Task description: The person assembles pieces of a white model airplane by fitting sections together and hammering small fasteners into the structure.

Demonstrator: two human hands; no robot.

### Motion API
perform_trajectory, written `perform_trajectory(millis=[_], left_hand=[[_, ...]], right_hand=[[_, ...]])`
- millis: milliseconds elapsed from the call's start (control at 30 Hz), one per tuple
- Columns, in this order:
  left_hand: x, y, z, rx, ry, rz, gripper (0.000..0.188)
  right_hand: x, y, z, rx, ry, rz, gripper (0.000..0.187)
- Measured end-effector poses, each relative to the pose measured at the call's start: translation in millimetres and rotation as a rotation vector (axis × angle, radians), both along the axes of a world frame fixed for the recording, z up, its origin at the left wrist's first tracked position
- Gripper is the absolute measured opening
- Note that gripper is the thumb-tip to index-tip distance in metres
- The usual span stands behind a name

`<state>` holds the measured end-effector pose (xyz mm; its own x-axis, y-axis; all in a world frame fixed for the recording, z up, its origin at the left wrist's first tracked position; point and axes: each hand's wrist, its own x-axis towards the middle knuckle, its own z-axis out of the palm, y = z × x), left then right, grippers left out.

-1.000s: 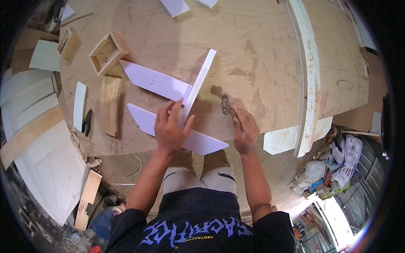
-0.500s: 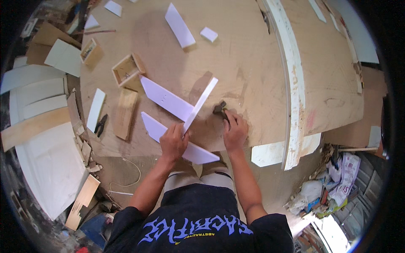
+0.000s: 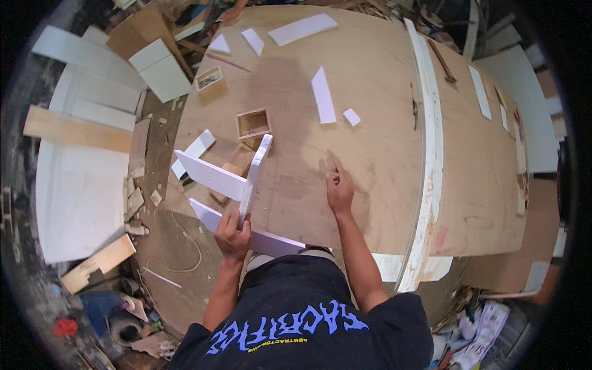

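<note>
My left hand (image 3: pixel 233 237) grips a white board (image 3: pixel 254 176) by its near end, near the table's front edge. Two more white boards, a middle one (image 3: pixel 213 176) and a near one (image 3: pixel 277 243), run across to it; the middle one meets its side, and my hand partly covers the near one. Thin nail-like points stick out by the gripped board's right side. My right hand (image 3: pixel 340 194) is over the table to the right, apart from the boards. Its fingers are curled around a hammer (image 3: pixel 336 178), of which only a small dark part shows.
Left of centre stand an open wooden box (image 3: pixel 254 123) and a smaller box (image 3: pixel 209 78) with small metal pieces. Loose white boards (image 3: pixel 324 95) lie farther back. A long white beam (image 3: pixel 430 148) crosses the right side; another hammer (image 3: pixel 449 76) lies beyond. Someone else's hand (image 3: pixel 233 12) shows at the far edge.
The view has shifted, showing more of the table's far side. The joined boards have turned in my left hand. The hammer head, plain before, is now mostly hidden at my right hand.
</note>
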<state>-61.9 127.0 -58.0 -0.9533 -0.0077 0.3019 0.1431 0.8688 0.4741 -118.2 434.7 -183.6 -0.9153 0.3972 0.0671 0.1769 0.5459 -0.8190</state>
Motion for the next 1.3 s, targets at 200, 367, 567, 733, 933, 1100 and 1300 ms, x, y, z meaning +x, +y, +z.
perform_trajectory(millis=[200, 367, 567, 733, 933, 1100, 1300], left_hand=[[0, -5, 0, 0.016, -0.064, 0.186, 0.026], [-5, 3, -13, 0.018, -0.025, 0.25, 0.028], [-13, 20, -18, 0.029, -0.016, 0.224, 0.036], [-1, 16, -20, 0.022, -0.076, 0.262, 0.036], [-10, 12, -43, 0.007, -0.094, 0.171, 0.035], [-16, 6, -76, 0.062, -0.127, 0.127, 0.029], [-32, 0, -92, 0.046, -0.206, 0.138, 0.022]], right_hand=[[-162, -3, -16, 0.324, -0.056, -0.109, 0.071], [-232, 10, -38, 0.479, -0.191, -0.052, 0.082], [-213, 32, -49, -0.217, -0.113, -0.042, 0.074], [-81, 9, -27, -1.499, -0.284, 0.203, 0.07], [8, -23, -5, -0.226, -0.26, 0.162, 0.095], [33, -41, -27, 0.103, -0.227, 0.033, 0.098], [40, -49, -39, 0.224, -0.277, 0.071, 0.083]])
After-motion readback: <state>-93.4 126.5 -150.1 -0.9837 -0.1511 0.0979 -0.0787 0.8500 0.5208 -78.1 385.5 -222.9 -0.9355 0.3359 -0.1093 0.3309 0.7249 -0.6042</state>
